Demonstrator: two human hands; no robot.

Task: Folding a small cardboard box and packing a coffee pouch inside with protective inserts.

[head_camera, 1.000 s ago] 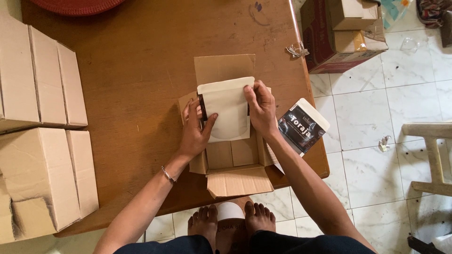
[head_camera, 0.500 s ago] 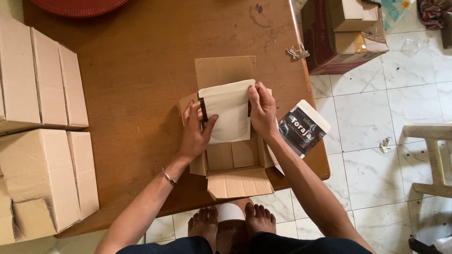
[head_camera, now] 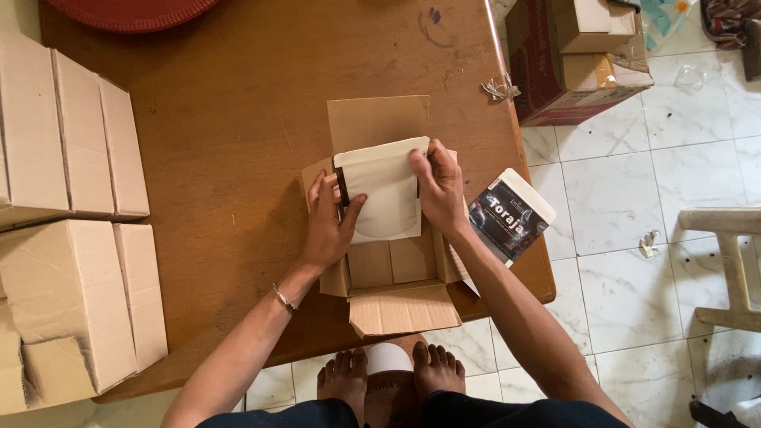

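An open brown cardboard box [head_camera: 404, 311] with its flaps spread lies near the front edge of the wooden table [head_camera: 238, 119]. A cream-coloured flat pouch [head_camera: 384, 190] rests over the box's opening. My left hand [head_camera: 329, 222] grips the pouch's left edge, thumb across its front. My right hand [head_camera: 440, 190] holds its right edge near the top. A black and white pouch [head_camera: 509, 215] lies on the table just right of my right wrist.
Stacks of closed cardboard boxes [head_camera: 67, 206] fill the table's left side. A red round thing [head_camera: 131, 11] sits at the far edge. On the tiled floor stand a box of cartons [head_camera: 575, 55] at upper right and a pale stool [head_camera: 725, 261] at right.
The pouch and both hands stay over the box; the pouch has slid slightly lower into the opening.
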